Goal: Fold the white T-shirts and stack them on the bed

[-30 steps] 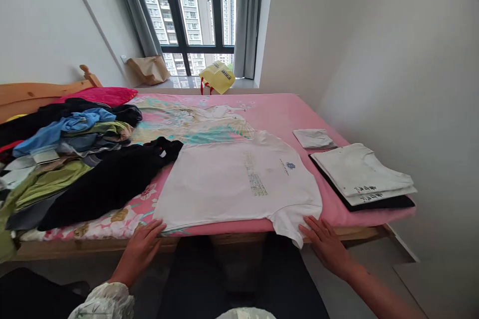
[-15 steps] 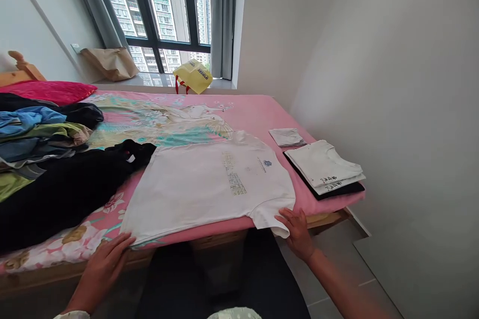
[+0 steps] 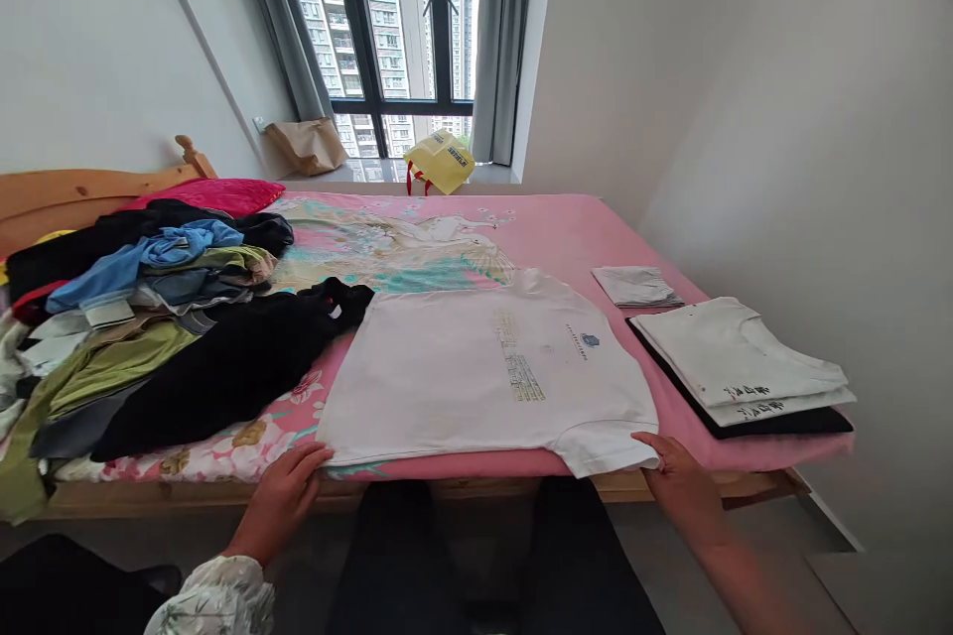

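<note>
A white T-shirt [image 3: 439,377] is spread sideways near the front edge of the bed, its collar to the right and its hem to the left. Small printed text and a blue emblem show on its chest. My left hand [image 3: 281,498] has its fingers closed on the near hem corner; the thumb is mostly hidden. At the other end, my right hand [image 3: 679,478] pinches the edge of the near sleeve. Right of the shirt, folded white shirts [image 3: 734,352] with dark lettering lie stacked on a folded black garment [image 3: 800,424].
Heaped clothes [image 3: 149,317] fill the left of the bed, with a black garment [image 3: 238,372] beside the shirt hem. A small folded pale cloth [image 3: 636,288] lies behind the stack. A paper bag [image 3: 307,147] and a yellow bag [image 3: 439,162] sit on the windowsill.
The view has turned left, so the scene sits further right and more of the clothes heap shows. Both hands stay at the same shirt edges, and the shirt lies much as before.
</note>
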